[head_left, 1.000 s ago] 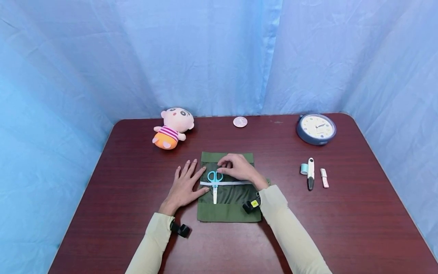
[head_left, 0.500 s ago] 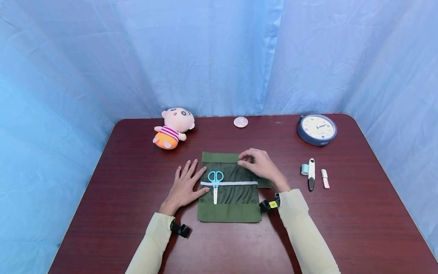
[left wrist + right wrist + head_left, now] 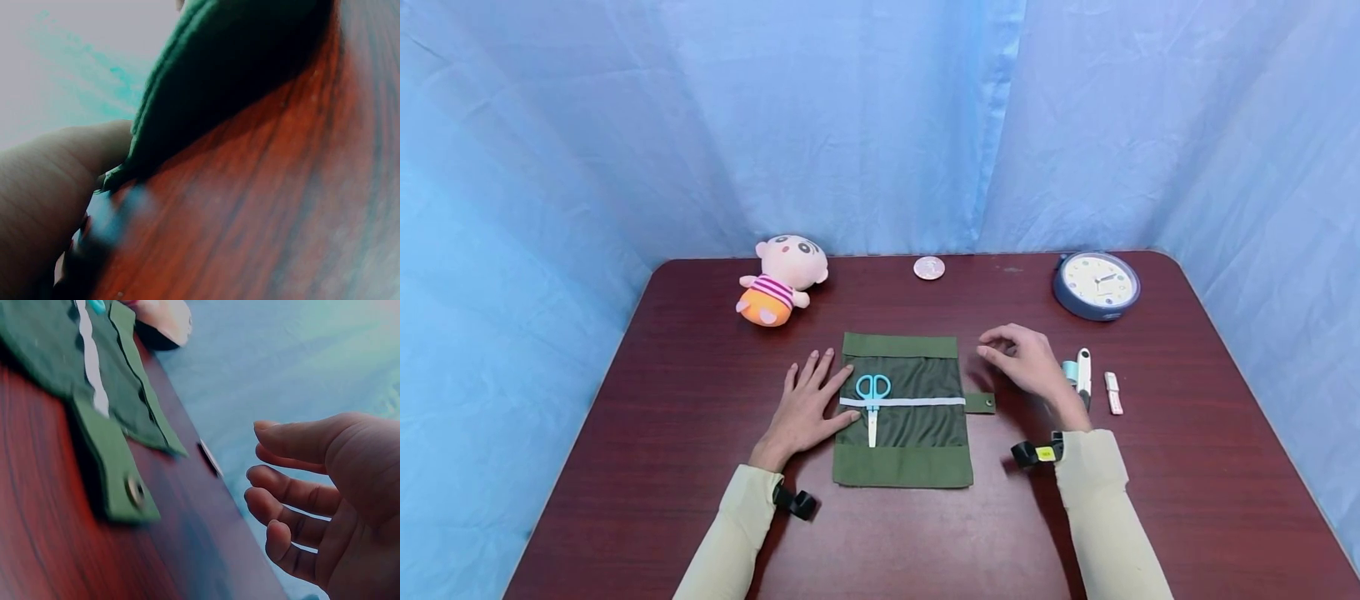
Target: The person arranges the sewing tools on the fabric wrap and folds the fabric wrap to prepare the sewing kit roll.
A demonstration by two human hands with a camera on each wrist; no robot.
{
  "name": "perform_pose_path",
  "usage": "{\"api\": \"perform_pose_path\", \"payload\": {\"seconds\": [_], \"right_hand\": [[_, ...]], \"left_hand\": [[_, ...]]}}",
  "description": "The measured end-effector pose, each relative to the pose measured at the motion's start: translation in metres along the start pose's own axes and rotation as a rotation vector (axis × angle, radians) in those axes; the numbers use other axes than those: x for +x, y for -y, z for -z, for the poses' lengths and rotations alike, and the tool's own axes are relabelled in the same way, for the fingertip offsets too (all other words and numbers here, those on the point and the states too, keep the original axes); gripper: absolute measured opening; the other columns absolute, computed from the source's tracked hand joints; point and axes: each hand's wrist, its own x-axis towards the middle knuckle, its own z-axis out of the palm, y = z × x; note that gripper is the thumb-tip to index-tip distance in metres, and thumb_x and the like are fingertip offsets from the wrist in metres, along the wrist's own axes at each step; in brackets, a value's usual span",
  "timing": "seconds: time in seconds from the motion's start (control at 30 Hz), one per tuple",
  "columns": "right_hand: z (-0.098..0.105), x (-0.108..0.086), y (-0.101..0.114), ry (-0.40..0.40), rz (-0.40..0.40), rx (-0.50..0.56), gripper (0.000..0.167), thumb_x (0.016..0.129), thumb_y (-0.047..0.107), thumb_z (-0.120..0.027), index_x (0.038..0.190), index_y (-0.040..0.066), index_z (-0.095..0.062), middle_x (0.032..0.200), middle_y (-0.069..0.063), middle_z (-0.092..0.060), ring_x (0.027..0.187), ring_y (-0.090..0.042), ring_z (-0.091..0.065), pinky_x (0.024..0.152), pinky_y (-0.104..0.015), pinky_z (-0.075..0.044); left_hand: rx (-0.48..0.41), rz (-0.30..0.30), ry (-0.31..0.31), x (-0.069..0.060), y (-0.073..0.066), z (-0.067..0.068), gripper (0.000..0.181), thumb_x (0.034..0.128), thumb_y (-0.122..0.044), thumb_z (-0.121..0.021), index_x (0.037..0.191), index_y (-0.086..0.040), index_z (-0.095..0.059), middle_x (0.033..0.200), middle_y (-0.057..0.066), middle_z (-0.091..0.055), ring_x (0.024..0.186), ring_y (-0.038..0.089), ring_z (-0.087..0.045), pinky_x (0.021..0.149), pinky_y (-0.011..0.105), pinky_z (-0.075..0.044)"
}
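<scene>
A green cloth organizer (image 3: 902, 467) lies flat on the table, with a white elastic band (image 3: 925, 402) across it and a snap tab (image 3: 980, 403) at its right. Blue-handled scissors (image 3: 872, 388) sit under the band near the left side, blades toward the person. The left hand (image 3: 802, 412) rests spread at the organizer's left edge, thumb and index finger touching the cloth. To the right of the organizer, the right hand (image 3: 1030, 364) hovers above the table with loosely bent fingers and nothing in them, as the right wrist view also shows of this hand (image 3: 337, 494).
Right of the right hand lie a teal roll (image 3: 1070, 372), partly covered, a white-and-black tool (image 3: 1084, 375) and a small white-pink item (image 3: 1113, 393). Toward the back are a plush doll (image 3: 775, 283), a round disc (image 3: 929, 267) and a clock (image 3: 1097, 286).
The right hand has moved rightward from above the scissors, off the organizer, uncovering the band and the snap tab. The left hand and the scissors have stayed in place.
</scene>
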Motion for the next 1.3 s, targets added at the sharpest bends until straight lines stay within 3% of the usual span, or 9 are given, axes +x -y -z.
{"api": "perform_pose_path", "payload": {"seconds": [0.5, 0.77, 0.9, 1.03, 1.13, 1.3], "right_hand": [[0.038, -0.027, -0.042, -0.129, -0.084, -0.107, 0.022, 0.094, 0.027, -0.070, 0.108, 0.010, -0.074, 0.099, -0.009, -0.074, 0.077, 0.011, -0.054, 0.069, -0.010, -0.045], [0.061, -0.046, -0.059, -0.165, -0.143, -0.148, 0.024, 0.095, 0.028, -0.070, 0.109, 0.009, -0.074, 0.098, -0.011, -0.071, 0.073, 0.005, -0.048, 0.063, -0.014, -0.040], [0.069, -0.054, -0.066, -0.156, -0.162, -0.188, 0.026, 0.094, 0.025, -0.071, 0.111, 0.006, -0.073, 0.106, -0.015, -0.068, 0.082, -0.005, -0.059, 0.068, -0.014, -0.042], [0.072, -0.058, -0.071, -0.116, -0.159, -0.212, 0.028, 0.094, 0.021, -0.070, 0.114, 0.001, -0.070, 0.113, -0.022, -0.064, 0.098, -0.032, -0.060, 0.084, -0.037, -0.044], [0.074, -0.058, -0.073, -0.076, -0.152, -0.227, 0.032, 0.094, 0.022, -0.069, 0.115, -0.002, -0.068, 0.117, -0.027, -0.060, 0.107, -0.041, -0.050, 0.088, -0.054, -0.037], [0.072, -0.058, -0.077, -0.053, -0.096, -0.267, 0.027, 0.092, 0.022, -0.071, 0.108, -0.001, -0.072, 0.111, -0.026, -0.059, 0.104, -0.037, -0.044, 0.088, -0.052, -0.029]], "left_hand": [[0.006, 0.006, 0.011, 0.000, 0.000, 0.000, 0.079, 0.0915, -0.061, -0.059, 0.157, -0.025, -0.035, 0.169, 0.013, -0.016, 0.159, 0.035, -0.009, 0.124, 0.065, -0.008], [0.006, 0.005, 0.013, 0.000, 0.000, 0.000, 0.079, 0.0916, -0.061, -0.058, 0.157, -0.025, -0.035, 0.170, 0.013, -0.016, 0.159, 0.036, -0.009, 0.124, 0.064, -0.008], [0.003, 0.005, 0.010, 0.000, 0.000, 0.001, 0.079, 0.0915, -0.061, -0.059, 0.157, -0.025, -0.035, 0.169, 0.013, -0.016, 0.159, 0.035, -0.009, 0.124, 0.065, -0.008], [0.007, 0.006, 0.011, 0.000, 0.000, 0.001, 0.079, 0.0915, -0.061, -0.059, 0.157, -0.025, -0.035, 0.170, 0.013, -0.016, 0.159, 0.035, -0.009, 0.124, 0.065, -0.008], [0.009, 0.004, 0.006, 0.000, 0.000, 0.001, 0.079, 0.0914, -0.061, -0.059, 0.157, -0.025, -0.035, 0.169, 0.013, -0.017, 0.158, 0.035, -0.010, 0.124, 0.065, -0.009], [0.011, 0.000, -0.005, 0.000, 0.000, 0.000, 0.078, 0.0912, -0.061, -0.059, 0.157, -0.025, -0.036, 0.169, 0.013, -0.018, 0.158, 0.036, -0.011, 0.123, 0.065, -0.010]]}}
